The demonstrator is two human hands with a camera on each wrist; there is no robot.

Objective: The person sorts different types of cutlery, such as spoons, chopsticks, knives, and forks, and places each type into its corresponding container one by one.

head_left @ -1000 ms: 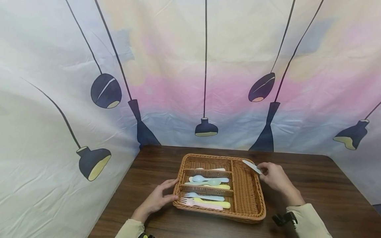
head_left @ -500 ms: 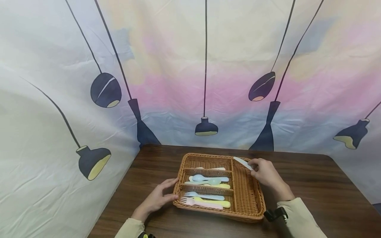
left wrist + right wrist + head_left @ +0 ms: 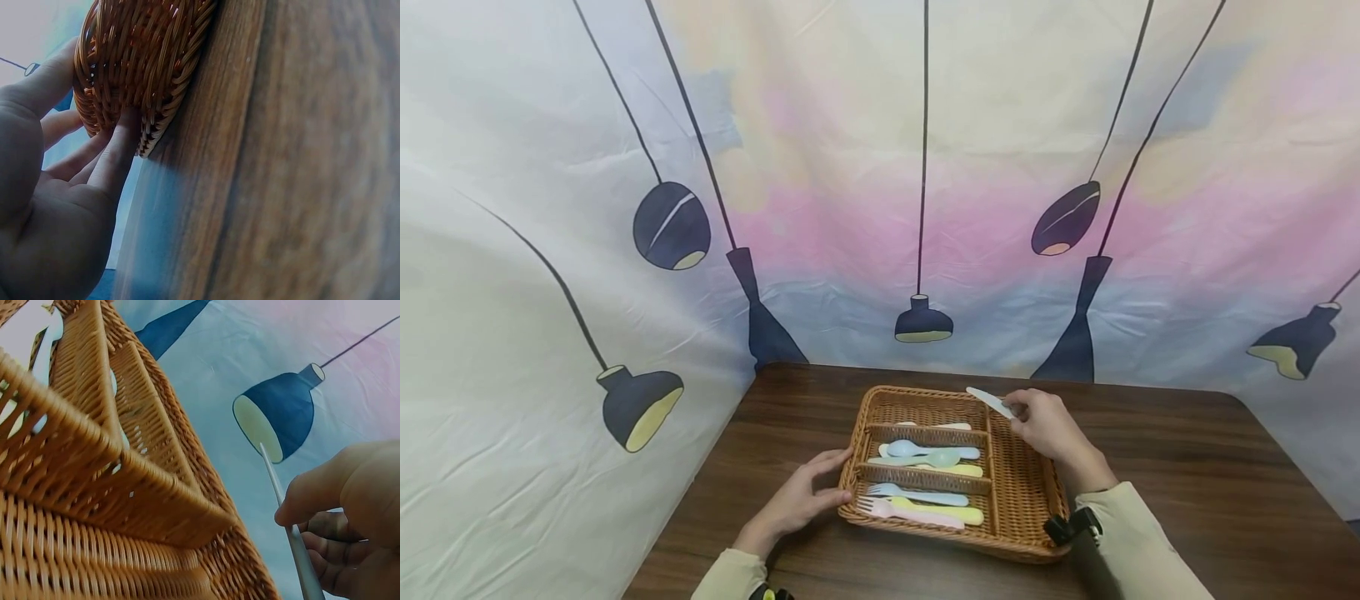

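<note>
A wicker basket [image 3: 1027, 546] with divided compartments stands on the table. At its left end, my left hand [image 3: 793, 504] touches the wall; its extended fingers [image 3: 119, 150] rest on the weave in the left wrist view. Pinched between thumb and fingers of my right hand [image 3: 1051, 429] is a pale table knife [image 3: 988, 402]. The knife is over the basket's back edge, its blade tip pointing back and left; the right wrist view shows the same knife [image 3: 300, 562] apart from the wicker.
Forks [image 3: 917, 495] lie in the front left compartment, spoons [image 3: 936, 451] in the middle one, and pale cutlery [image 3: 955, 426] in the back one. A divider [image 3: 991, 479] separates the long right compartment. Behind the dark wooden table [image 3: 1195, 467] hangs a printed cloth [image 3: 1000, 167].
My right hand has moved left and slightly back with the knife, from the basket's right rim to above its back edge. The left hand and the basket have stayed in place.
</note>
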